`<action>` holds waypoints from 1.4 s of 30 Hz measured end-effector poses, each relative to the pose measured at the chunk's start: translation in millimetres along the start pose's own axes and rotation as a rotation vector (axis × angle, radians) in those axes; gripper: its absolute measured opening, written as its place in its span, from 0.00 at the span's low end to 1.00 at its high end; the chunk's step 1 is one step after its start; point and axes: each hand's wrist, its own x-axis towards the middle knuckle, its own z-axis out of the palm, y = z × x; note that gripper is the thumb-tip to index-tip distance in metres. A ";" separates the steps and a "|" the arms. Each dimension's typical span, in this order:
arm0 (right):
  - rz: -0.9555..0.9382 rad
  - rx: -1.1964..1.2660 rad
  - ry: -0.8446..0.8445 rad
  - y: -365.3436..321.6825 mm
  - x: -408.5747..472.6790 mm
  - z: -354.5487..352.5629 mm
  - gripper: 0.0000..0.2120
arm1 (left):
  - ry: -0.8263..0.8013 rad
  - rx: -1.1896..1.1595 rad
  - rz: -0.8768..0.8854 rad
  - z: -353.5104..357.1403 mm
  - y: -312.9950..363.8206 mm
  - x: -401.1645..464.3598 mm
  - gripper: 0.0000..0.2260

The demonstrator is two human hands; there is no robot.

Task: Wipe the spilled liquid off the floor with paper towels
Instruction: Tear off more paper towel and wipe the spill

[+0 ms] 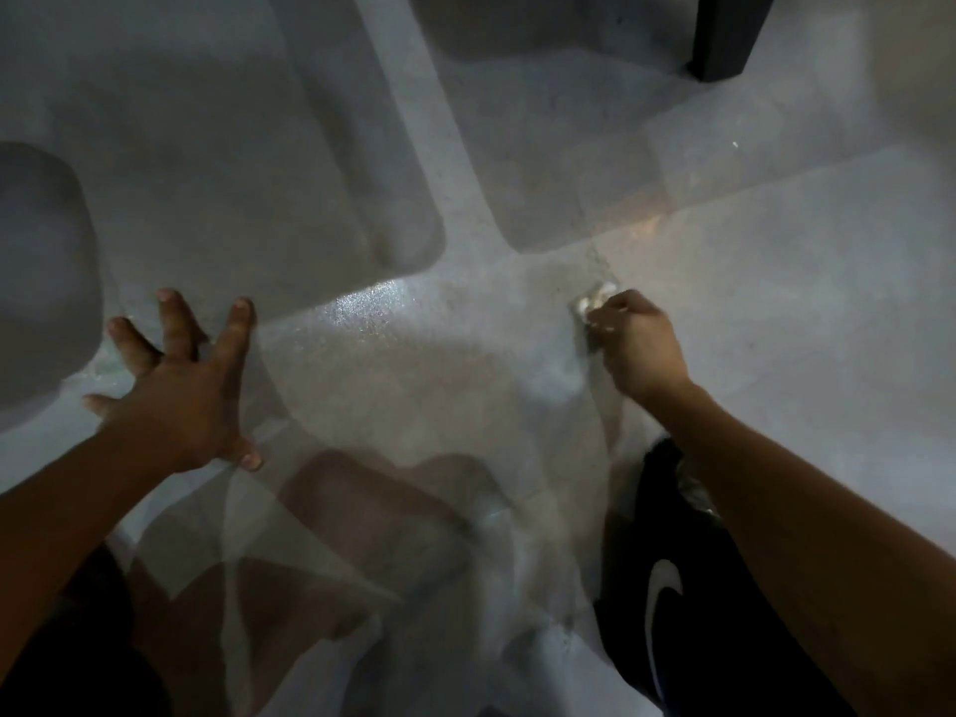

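Right hand [639,344] grips a crumpled paper towel [592,305], pressing it onto the pale floor [776,302] at centre right. Left hand [178,385] is splayed, fingers spread, over the floor on the left. Wet sheen [370,310] glints between them. Dark shorts [672,587] near right; a dark furniture leg [727,36] far right.

We see a small white paper towel [595,307], all scrunched up into a wad, down on the grey floor [776,302]. Most of it is hidden, and only a crumpled bit pokes out. The floor looks smooth and shiny. A wet patch [372,310] sparkles in the light (it lies well apart from the towel, off to its left).
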 end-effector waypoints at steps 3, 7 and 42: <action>0.239 0.052 0.206 10.7 44.2 -18.4 0.09 | -0.003 -0.017 0.000 1.3 -0.2 1.9 0.74; 0.297 0.088 0.121 -45.1 74.3 -11.3 0.21 | -0.011 -0.019 -0.010 2.4 -0.2 4.1 0.74; -0.217 0.198 -0.201 -104.4 -63.7 50.8 0.19 | 0.038 -0.015 0.047 14.7 -16.7 24.4 0.78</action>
